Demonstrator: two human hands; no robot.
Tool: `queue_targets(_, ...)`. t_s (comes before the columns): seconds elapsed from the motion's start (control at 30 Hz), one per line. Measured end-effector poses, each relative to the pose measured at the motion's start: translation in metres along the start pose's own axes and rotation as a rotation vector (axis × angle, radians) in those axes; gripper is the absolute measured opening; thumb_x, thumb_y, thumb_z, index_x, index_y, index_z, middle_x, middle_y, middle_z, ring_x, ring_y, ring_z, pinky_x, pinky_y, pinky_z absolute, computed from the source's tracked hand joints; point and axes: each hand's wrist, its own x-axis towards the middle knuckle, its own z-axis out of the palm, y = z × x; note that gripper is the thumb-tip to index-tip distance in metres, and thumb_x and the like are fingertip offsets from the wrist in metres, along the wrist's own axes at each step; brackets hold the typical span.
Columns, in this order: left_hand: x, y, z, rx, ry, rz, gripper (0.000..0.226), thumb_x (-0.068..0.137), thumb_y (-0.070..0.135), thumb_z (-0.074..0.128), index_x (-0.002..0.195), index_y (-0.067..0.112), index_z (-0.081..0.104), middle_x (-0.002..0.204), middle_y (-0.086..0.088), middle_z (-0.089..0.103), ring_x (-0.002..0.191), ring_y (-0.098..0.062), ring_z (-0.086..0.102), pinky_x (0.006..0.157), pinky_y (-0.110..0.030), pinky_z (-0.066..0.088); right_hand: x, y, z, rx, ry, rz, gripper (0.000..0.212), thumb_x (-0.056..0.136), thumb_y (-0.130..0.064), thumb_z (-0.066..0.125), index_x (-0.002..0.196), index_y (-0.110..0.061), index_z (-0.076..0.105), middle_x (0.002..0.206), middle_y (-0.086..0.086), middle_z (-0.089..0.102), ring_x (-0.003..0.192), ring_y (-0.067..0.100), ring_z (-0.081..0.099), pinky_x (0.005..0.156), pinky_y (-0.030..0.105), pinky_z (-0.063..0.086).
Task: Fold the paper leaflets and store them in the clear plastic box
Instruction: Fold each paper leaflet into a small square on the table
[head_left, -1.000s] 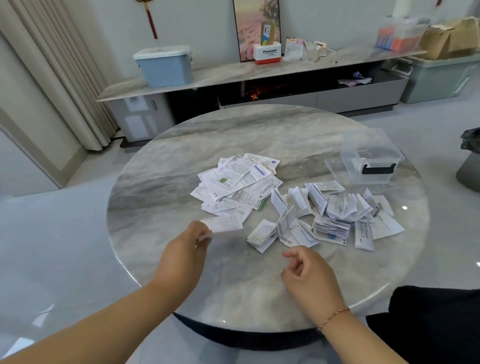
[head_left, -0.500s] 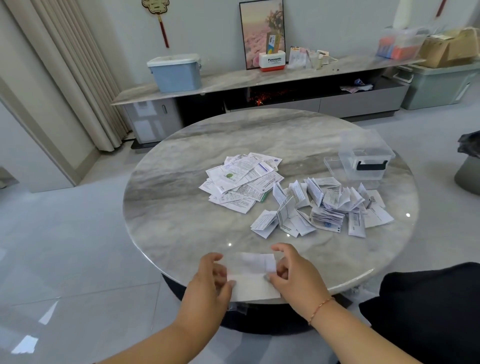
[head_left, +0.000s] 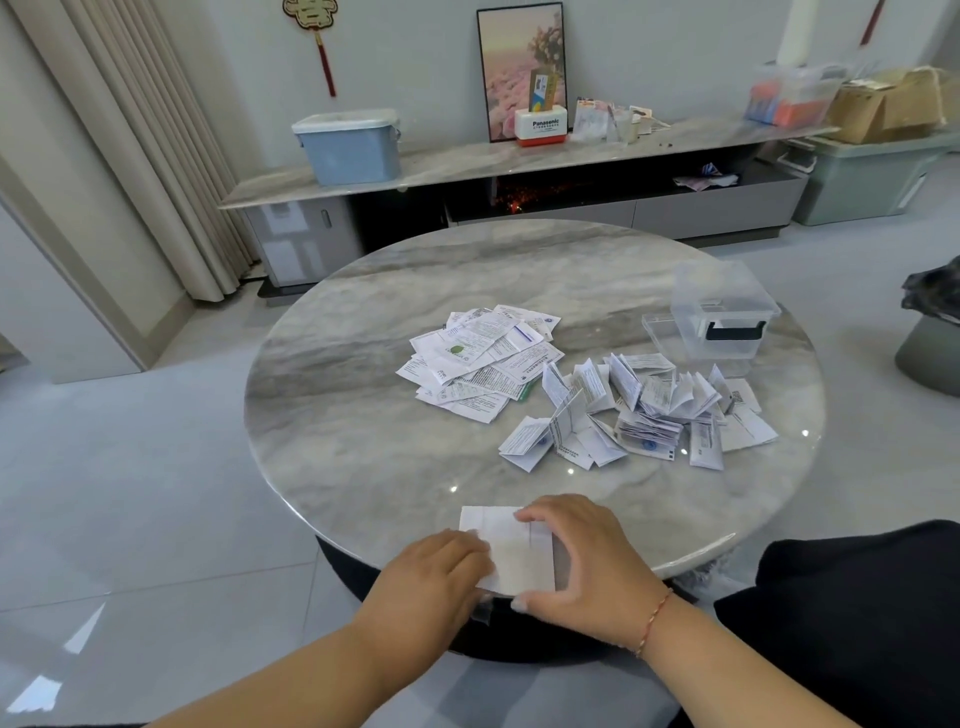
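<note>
Head view is showing a person's two hands working a white paper leaflet (head_left: 519, 556) at the near edge of a round grey marble surface (head_left: 363, 415). Left hand (head_left: 436, 577) is lying on the leaflet's left side, fingers curled over its edge. Right hand (head_left: 587, 556) is arching over the right side, fingertips and thumb pinching it. Flat printed leaflets (head_left: 478, 358) are lying mid-surface, folded ones (head_left: 644, 410) just right of them. Beyond those, a clear plastic box (head_left: 722, 317) is sitting near the far right edge.
</note>
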Motion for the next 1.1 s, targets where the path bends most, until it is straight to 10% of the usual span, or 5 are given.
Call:
queue_targets(0.2,0.005,0.007,-0.004,-0.194,0.013,-0.241,0.015,0.083,0.024,0.044,0.096,0.026,0.051,0.09,0.01,0.059,0.065,-0.011,0.058,0.058,-0.02,0.044,0.002,0.006,0.008,0.004,0.062,0.033,0.034,0.071,-0.027,0.063,0.106,-0.028,0.061,0.097,-0.013,0.061,0.094,0.007,0.054,0.083,0.018,0.036)
queue_targets(0.37,0.012,0.006,-0.01,-0.277,0.166,-0.539,0.035,0.085,0.009,0.062,0.118,0.014,0.053,0.115,0.001,0.055,0.099,-0.009,0.056,0.085,-0.012,0.038,0.009,0.005,0.008,0.042,0.14,0.253,0.031,0.082,-0.03,0.064,0.111,-0.031,0.051,0.076,-0.013,0.049,0.079,0.006,0.049,0.068,0.015,0.037)
queue_targets(0.7,0.003,0.013,0.003,-0.005,-0.072,-0.169,0.051,0.08,0.054,0.048,0.12,0.024,0.06,0.124,0.006,0.061,0.112,-0.012,0.058,0.095,-0.029,0.048,0.012,0.004,0.008,-0.151,0.182,0.265,0.034,0.07,-0.043,0.066,0.099,-0.027,0.061,0.1,-0.009,0.049,0.101,0.014,0.042,0.085,0.025,0.037)
queue_targets(0.93,0.002,0.011,0.006,0.061,0.104,0.12,0.014,0.081,0.02,0.061,0.094,0.019,0.066,0.082,0.005,0.063,0.067,-0.016,0.055,0.061,-0.028,0.049,0.001,0.0,0.012,-0.17,0.004,-0.109,0.032,0.059,-0.05,0.061,0.088,-0.037,0.064,0.092,-0.023,0.055,0.092,-0.001,0.043,0.08,0.018,0.029)
queue_targets(1.1,0.003,0.006,0.006,0.01,0.133,0.116,0.028,0.082,0.031,0.059,0.107,0.018,0.053,0.099,0.003,0.063,0.09,-0.014,0.054,0.083,-0.027,0.045,0.0,0.005,0.019,-0.183,-0.008,-0.227,0.027,0.059,-0.036,0.072,0.085,-0.034,0.066,0.086,-0.02,0.058,0.083,0.001,0.046,0.077,0.014,0.028)
